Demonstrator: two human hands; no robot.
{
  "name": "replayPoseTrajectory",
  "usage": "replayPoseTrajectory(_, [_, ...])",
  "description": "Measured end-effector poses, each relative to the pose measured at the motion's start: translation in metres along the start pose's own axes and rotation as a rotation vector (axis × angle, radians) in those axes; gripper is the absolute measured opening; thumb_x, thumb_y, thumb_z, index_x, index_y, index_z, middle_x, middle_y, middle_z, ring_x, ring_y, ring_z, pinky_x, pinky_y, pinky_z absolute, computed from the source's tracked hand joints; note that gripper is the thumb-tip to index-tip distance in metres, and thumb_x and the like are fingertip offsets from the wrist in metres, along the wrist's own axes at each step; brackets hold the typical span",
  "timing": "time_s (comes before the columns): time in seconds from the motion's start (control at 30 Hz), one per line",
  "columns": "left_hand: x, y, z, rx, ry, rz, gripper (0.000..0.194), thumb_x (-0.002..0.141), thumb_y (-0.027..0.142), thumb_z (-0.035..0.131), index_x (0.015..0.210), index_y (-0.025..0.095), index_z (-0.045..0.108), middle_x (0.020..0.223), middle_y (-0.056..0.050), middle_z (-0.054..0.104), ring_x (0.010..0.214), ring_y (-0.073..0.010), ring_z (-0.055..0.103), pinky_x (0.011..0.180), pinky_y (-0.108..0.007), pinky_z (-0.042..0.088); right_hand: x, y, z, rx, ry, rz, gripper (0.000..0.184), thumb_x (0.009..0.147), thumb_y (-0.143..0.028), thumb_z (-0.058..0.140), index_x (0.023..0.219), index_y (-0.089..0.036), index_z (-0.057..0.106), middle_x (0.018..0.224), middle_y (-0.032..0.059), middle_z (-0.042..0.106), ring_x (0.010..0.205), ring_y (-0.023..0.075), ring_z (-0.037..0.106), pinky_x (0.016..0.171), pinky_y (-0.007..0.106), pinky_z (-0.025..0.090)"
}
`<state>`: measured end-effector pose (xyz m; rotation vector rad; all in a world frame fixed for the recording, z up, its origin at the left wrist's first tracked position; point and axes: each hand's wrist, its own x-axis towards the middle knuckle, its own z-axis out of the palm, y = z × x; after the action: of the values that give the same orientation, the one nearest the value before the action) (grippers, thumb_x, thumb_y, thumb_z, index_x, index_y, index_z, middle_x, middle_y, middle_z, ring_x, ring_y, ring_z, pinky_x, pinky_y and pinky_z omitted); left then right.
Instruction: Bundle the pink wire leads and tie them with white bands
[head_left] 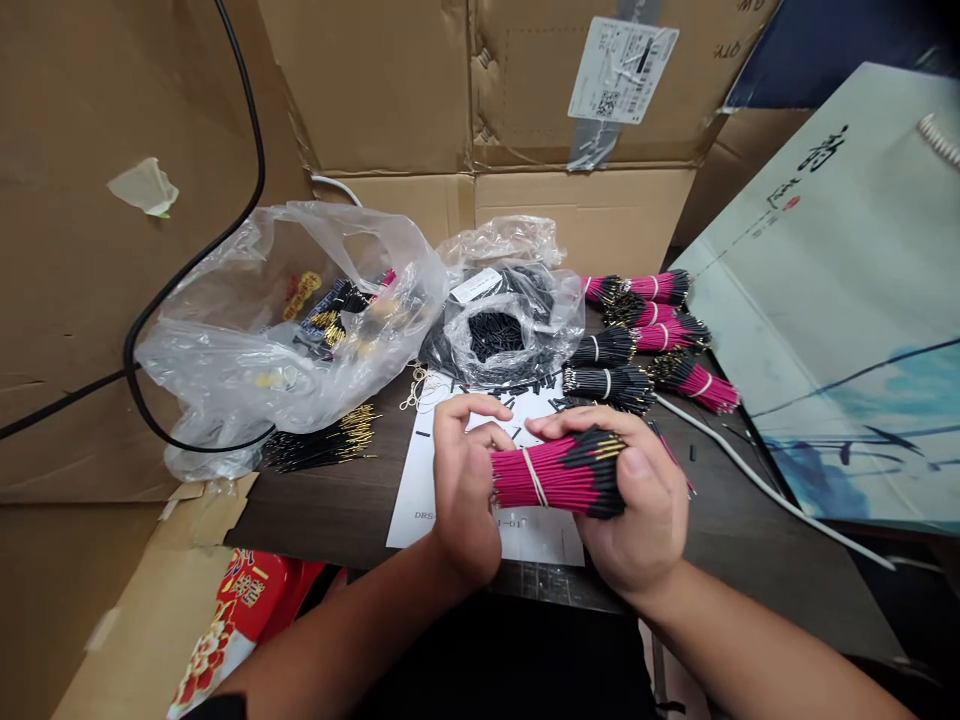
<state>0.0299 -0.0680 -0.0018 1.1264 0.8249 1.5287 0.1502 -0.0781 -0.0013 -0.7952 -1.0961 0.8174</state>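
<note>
A bundle of thin magenta wires [551, 475] lies level between my two hands over a white printed sheet [416, 500]. It has black sleeved ends with gold tips on the right and a pale rubber band round its middle. My left hand [469, 490] is curled round the bundle's left end, where silvery tips show beside the palm. Around the black right end, my right hand [637, 490] is closed, with the thumb on the near side. Short black tube pieces [506, 408] are scattered on the sheet behind the bundle.
Banded magenta bundles [671, 333] and black bundles [607, 383] lie at the right. An open plastic bag of black tubes [495, 335] stands behind the sheet. Left are a clear bag [225, 330] and loose black wires [322, 440]. A white cable [772, 480] crosses the table.
</note>
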Motion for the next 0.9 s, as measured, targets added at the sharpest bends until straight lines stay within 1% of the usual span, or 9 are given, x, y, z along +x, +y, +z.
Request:
replayPoseTrajectory(0.03, [0.000, 0.003, 0.002, -0.088, -0.039, -0.169, 0.026, 0.099, 0.047, 0.042, 0.106, 0.023, 0.050, 0.099, -0.004, 0.054, 0.062, -0.0092, 0.053, 0.052, -0.024, 0.046, 0.002, 0.002, -0.002, -0.030, 0.037, -0.075, 0.028, 0.093, -0.032, 0.043, 0.102, -0.023, 0.069, 0.094, 0.0071, 0.070, 0.092, 0.0263, 0.069, 0.089, 0.053, 0.055])
replayPoseTrajectory(0.1, [0.002, 0.008, 0.003, -0.226, -0.197, -0.480, 0.035, 0.098, 0.056, 0.038, 0.105, 0.023, 0.047, 0.084, -0.001, 0.055, 0.056, -0.0115, 0.055, 0.041, -0.021, 0.043, 0.006, 0.004, -0.007, -0.109, 0.065, -0.225, 0.028, 0.091, -0.028, 0.045, 0.103, -0.023, 0.071, 0.096, 0.0073, 0.070, 0.094, 0.0273, 0.068, 0.091, 0.056, 0.054])
replayPoseTrajectory(0.17, [0.008, 0.012, 0.002, -0.258, -0.347, -0.679, 0.037, 0.096, 0.060, 0.041, 0.103, 0.024, 0.044, 0.070, 0.003, 0.053, 0.046, -0.0123, 0.054, 0.032, -0.019, 0.037, 0.012, 0.003, -0.014, -0.188, 0.020, -0.318, 0.032, 0.090, -0.027, 0.046, 0.109, -0.022, 0.071, 0.102, 0.0083, 0.072, 0.101, 0.0289, 0.068, 0.095, 0.057, 0.052])
replayPoseTrajectory(0.2, [0.011, 0.014, 0.002, -0.231, -0.380, -0.721, 0.035, 0.095, 0.059, 0.046, 0.102, 0.025, 0.043, 0.066, 0.005, 0.052, 0.041, -0.0110, 0.051, 0.030, -0.017, 0.035, 0.014, 0.002, -0.017, -0.221, -0.013, -0.333, 0.034, 0.090, -0.028, 0.047, 0.113, -0.022, 0.071, 0.108, 0.0086, 0.072, 0.106, 0.0297, 0.066, 0.098, 0.057, 0.051])
replayPoseTrajectory(0.27, [0.020, 0.019, 0.001, -0.142, -0.385, -0.703, 0.032, 0.093, 0.054, 0.055, 0.100, 0.025, 0.043, 0.062, 0.007, 0.053, 0.036, -0.0085, 0.047, 0.029, -0.016, 0.034, 0.019, 0.000, -0.021, -0.235, -0.069, -0.289, 0.040, 0.089, -0.031, 0.046, 0.123, -0.024, 0.067, 0.123, 0.0083, 0.068, 0.118, 0.0306, 0.062, 0.104, 0.058, 0.047])
replayPoseTrajectory(0.4, [0.035, 0.025, 0.002, 0.027, -0.393, -0.604, 0.032, 0.092, 0.050, 0.059, 0.105, 0.025, 0.043, 0.058, 0.007, 0.058, 0.040, -0.0105, 0.056, 0.038, -0.016, 0.042, 0.024, 0.002, -0.024, -0.129, -0.124, -0.077, 0.048, 0.095, -0.039, 0.036, 0.137, -0.023, 0.054, 0.143, 0.0108, 0.055, 0.134, 0.0306, 0.051, 0.110, 0.058, 0.042])
replayPoseTrajectory(0.57, [0.039, 0.016, -0.004, 0.183, -0.435, -0.544, 0.035, 0.089, 0.047, 0.065, 0.104, 0.025, 0.043, 0.059, 0.008, 0.058, 0.044, -0.0103, 0.056, 0.040, -0.017, 0.040, 0.018, 0.016, -0.024, -0.159, -0.088, 0.107, 0.051, 0.103, -0.043, 0.018, 0.133, -0.024, 0.055, 0.134, 0.0104, 0.060, 0.114, 0.0241, 0.064, 0.100, 0.049, 0.050])
replayPoseTrajectory(0.73, [0.036, 0.003, -0.016, 0.310, -0.449, -0.448, 0.035, 0.084, 0.038, 0.073, 0.097, 0.023, 0.045, 0.068, 0.008, 0.059, 0.045, -0.0049, 0.049, 0.049, -0.019, 0.041, 0.013, 0.025, -0.026, -0.167, -0.114, 0.117, 0.045, 0.101, -0.041, 0.029, 0.124, -0.023, 0.064, 0.121, 0.0091, 0.067, 0.107, 0.0248, 0.065, 0.097, 0.048, 0.050])
replayPoseTrajectory(0.9, [0.037, -0.004, -0.019, 0.365, -0.426, -0.425, 0.038, 0.078, 0.036, 0.078, 0.091, 0.022, 0.046, 0.070, 0.007, 0.058, 0.050, -0.0058, 0.049, 0.054, -0.021, 0.040, 0.016, 0.027, -0.030, -0.165, -0.183, 0.145, 0.044, 0.098, -0.042, 0.035, 0.122, -0.022, 0.066, 0.121, 0.0093, 0.067, 0.109, 0.0264, 0.063, 0.100, 0.049, 0.047])
